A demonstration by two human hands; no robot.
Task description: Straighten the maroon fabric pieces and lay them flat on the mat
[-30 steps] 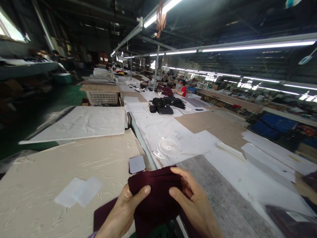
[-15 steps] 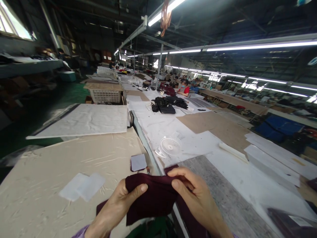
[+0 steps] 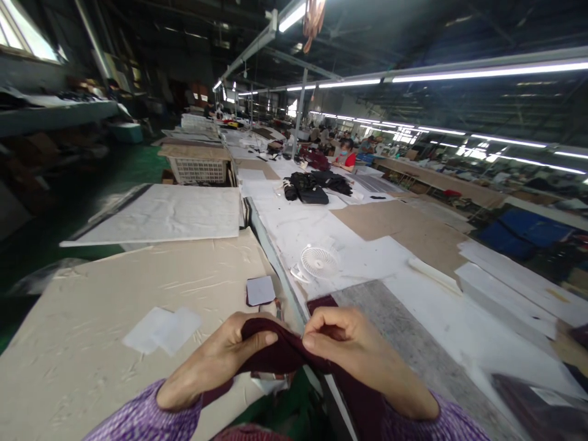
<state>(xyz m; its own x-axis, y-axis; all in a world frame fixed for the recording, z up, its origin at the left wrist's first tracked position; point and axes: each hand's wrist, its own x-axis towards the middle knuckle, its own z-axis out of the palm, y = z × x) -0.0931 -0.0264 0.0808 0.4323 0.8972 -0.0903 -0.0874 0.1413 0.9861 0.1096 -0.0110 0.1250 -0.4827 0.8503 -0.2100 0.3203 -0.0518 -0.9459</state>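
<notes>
A dark maroon piece of fabric [image 3: 271,355] is stretched between my two hands, above the gap where two tables meet. My left hand [image 3: 229,346] is closed on its left part, thumb lying on top. With thumb and fingertips, my right hand [image 3: 337,340] pinches the fabric near its upper right edge. More maroon cloth [image 3: 356,392] lies on the right table under my right hand. Just beyond my left hand sits a small stack of maroon pieces with a pale grey card [image 3: 260,290] on top.
Translucent white squares [image 3: 163,329] lie on the beige-covered left table [image 3: 92,306]. A white fan [image 3: 318,262] rests on the right table, with black fabric items [image 3: 310,187] farther back. A plastic crate [image 3: 199,170] stands at left; a person in red [image 3: 345,158] is in the distance.
My hands have drawn the maroon fabric closer together, and its hanging part is now bunched up and folded. My right hand has shifted slightly left. The view has tilted a little.
</notes>
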